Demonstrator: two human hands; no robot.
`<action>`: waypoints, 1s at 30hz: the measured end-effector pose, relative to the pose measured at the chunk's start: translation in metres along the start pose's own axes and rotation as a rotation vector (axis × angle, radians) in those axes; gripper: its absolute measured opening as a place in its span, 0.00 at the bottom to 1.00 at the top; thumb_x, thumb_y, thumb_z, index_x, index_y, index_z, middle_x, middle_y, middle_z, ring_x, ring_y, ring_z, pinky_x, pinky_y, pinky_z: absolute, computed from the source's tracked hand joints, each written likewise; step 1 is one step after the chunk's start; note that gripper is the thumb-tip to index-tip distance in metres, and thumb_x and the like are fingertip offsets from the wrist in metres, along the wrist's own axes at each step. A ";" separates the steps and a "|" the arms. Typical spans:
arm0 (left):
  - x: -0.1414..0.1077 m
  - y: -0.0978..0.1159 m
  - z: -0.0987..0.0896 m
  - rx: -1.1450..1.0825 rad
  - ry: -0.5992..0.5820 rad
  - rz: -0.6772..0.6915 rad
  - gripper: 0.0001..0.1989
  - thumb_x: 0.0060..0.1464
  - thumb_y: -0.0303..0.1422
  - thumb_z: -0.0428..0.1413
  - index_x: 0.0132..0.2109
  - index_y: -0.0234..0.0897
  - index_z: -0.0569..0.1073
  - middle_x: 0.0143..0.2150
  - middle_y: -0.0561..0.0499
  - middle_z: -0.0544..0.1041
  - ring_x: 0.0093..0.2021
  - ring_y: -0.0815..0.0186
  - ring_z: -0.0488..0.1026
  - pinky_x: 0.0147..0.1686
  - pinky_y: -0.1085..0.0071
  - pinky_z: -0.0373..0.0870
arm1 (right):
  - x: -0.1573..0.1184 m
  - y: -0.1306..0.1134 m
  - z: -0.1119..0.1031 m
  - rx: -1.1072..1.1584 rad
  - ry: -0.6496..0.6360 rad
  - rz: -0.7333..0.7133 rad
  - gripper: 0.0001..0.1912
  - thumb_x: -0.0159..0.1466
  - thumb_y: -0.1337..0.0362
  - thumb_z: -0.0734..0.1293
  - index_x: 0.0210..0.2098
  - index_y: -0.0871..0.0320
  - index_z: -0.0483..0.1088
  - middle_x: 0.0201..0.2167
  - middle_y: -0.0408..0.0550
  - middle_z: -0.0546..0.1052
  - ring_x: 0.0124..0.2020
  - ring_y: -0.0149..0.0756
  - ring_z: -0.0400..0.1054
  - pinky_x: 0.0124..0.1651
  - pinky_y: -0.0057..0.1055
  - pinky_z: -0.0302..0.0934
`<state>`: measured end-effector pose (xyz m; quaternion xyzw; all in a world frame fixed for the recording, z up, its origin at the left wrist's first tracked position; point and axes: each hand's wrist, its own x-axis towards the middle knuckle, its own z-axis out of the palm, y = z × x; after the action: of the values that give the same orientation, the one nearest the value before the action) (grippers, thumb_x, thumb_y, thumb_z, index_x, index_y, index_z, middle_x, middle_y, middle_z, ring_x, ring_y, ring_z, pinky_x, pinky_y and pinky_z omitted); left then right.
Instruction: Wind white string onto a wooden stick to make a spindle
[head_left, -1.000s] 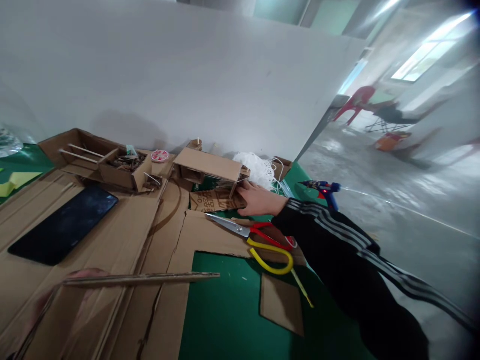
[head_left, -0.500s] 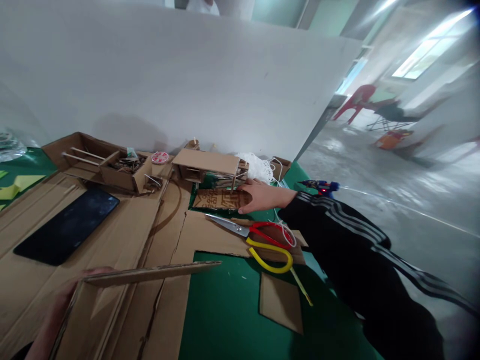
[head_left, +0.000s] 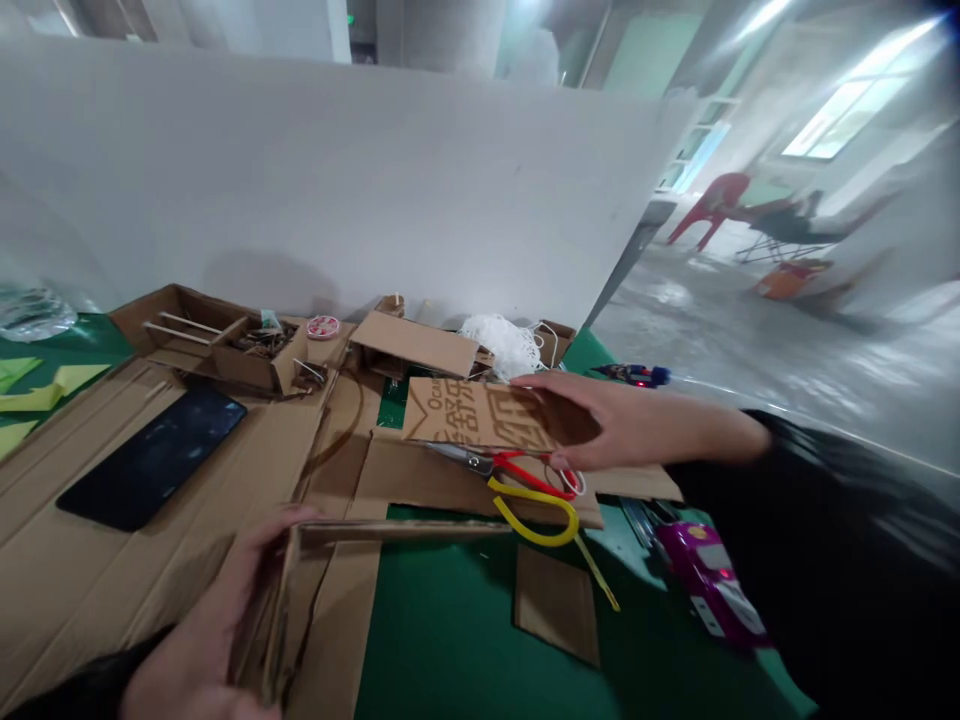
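My right hand (head_left: 607, 420) grips the right end of a flat cardboard piece with printed characters (head_left: 472, 410), lifted over the scissors. The scissors (head_left: 536, 510), with one red and one yellow handle, lie below it, their blades partly hidden. At the lower left, my left hand (head_left: 217, 620) is wrapped round the side of a folded cardboard frame (head_left: 281, 610), whose long edge reaches right over the green surface. A small cardboard rectangle (head_left: 556, 605) lies on the green surface (head_left: 442, 620). Behind the printed piece sits a cardboard box (head_left: 420, 345) beside white string (head_left: 506, 345).
A black phone (head_left: 154, 458) lies on the cardboard sheet at left, near a divided cardboard box (head_left: 255, 355). A glue gun (head_left: 637, 375) and a purple device (head_left: 712, 585) are at right. A white panel (head_left: 337, 180) stands behind.
My right hand has taken hold of the printed cardboard and brought it up and toward me. My left hand and the cardboard frame have moved right. The purple device has come into view.
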<state>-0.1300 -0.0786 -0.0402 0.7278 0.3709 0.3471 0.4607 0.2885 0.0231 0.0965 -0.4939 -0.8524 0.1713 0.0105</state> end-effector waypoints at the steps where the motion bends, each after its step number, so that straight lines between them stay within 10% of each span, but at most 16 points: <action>1: 0.008 0.004 0.003 -0.013 -0.026 -0.056 0.56 0.30 0.63 0.62 0.65 0.54 0.49 0.66 0.43 0.59 0.62 0.36 0.59 0.58 0.40 0.63 | -0.013 -0.004 0.001 -0.009 0.044 -0.008 0.43 0.56 0.46 0.70 0.66 0.50 0.53 0.63 0.48 0.64 0.60 0.55 0.63 0.59 0.45 0.64; 12: 0.071 0.031 0.029 0.105 -0.127 0.077 0.54 0.35 0.51 0.69 0.65 0.46 0.51 0.65 0.37 0.58 0.64 0.38 0.57 0.62 0.42 0.54 | -0.092 -0.028 0.064 -0.042 0.159 -0.032 0.50 0.56 0.51 0.71 0.70 0.43 0.40 0.67 0.50 0.59 0.63 0.58 0.59 0.58 0.52 0.65; 20: 0.087 0.064 0.023 0.092 -0.104 0.418 0.54 0.33 0.42 0.72 0.64 0.51 0.52 0.65 0.44 0.60 0.64 0.44 0.58 0.64 0.45 0.51 | -0.103 -0.041 0.068 -0.072 0.311 -0.072 0.51 0.56 0.55 0.70 0.70 0.47 0.38 0.68 0.52 0.55 0.64 0.57 0.56 0.59 0.50 0.65; 30: 0.100 0.020 0.046 0.141 -0.101 0.480 0.54 0.36 0.47 0.67 0.67 0.47 0.49 0.62 0.41 0.60 0.62 0.42 0.59 0.61 0.46 0.53 | -0.081 -0.026 0.086 -0.034 0.286 -0.081 0.46 0.57 0.61 0.69 0.69 0.43 0.43 0.68 0.46 0.55 0.69 0.54 0.45 0.64 0.55 0.56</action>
<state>-0.0379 -0.0174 -0.0206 0.8418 0.1872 0.3830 0.3311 0.2914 -0.0812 0.0357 -0.4785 -0.8643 0.0842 0.1302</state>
